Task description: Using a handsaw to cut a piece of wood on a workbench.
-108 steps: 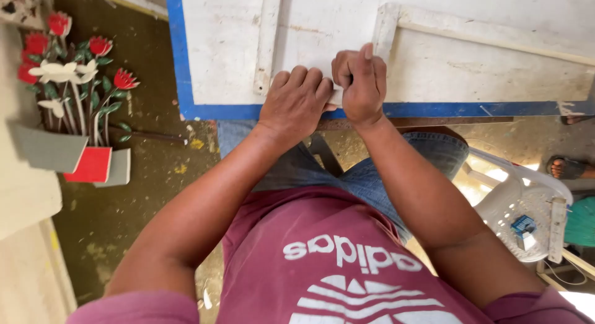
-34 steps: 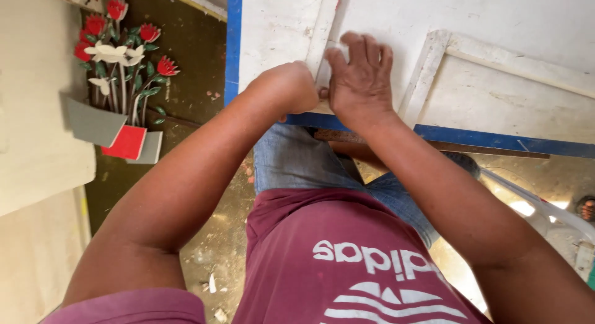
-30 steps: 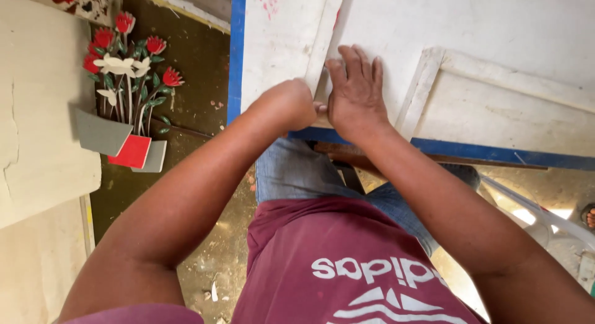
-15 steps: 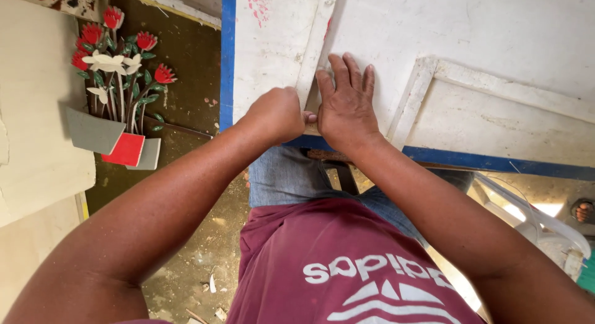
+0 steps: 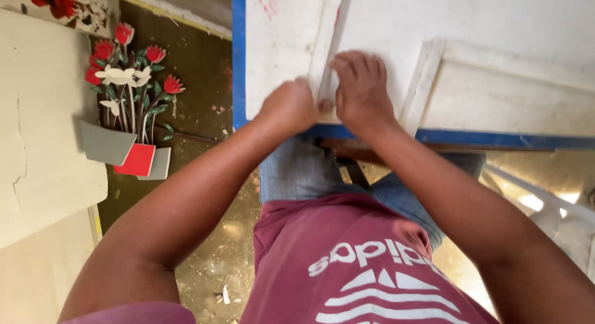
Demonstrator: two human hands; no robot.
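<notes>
Head view: we look down on both hands at the near edge of a board.
Board (image 5: 496, 26): white, flat, edged with a blue border (image 5: 238, 57) along its left and near sides; we see a faint pink smudge near its top left.
Strip (image 5: 326, 45): a narrow white strip lying on the board, running away from us, slightly slanted; its near end sits between our two hands.
Second strip (image 5: 421, 82): a like piece to the right, joined to a cross piece that runs off toward the right edge.
Left hand (image 5: 288, 107): curled into a loose fist, knuckles up, resting on the board just left of the strip's near end; we cannot tell whether it grips anything.
Right hand (image 5: 362, 91): palm down, fingers together and stretched forward, pressing flat on the board just right of the strip, thumb against the strip's near end.
Gap between hands: small; the thumbs nearly meet at the board's edge.
Lap: blue jeans (image 5: 297, 169) and a maroon shirt (image 5: 347, 268) below the board.
Floor (image 5: 198, 82): dark, scuffed, speckled with debris.
Flower piece (image 5: 127, 101): flat cutout of red and cream blooms on green stems in a grey and red pot, lying on the floor well left of the board.
Pale slab (image 5: 43, 126): at far left, cracked, touching the flower piece's pot.
</notes>
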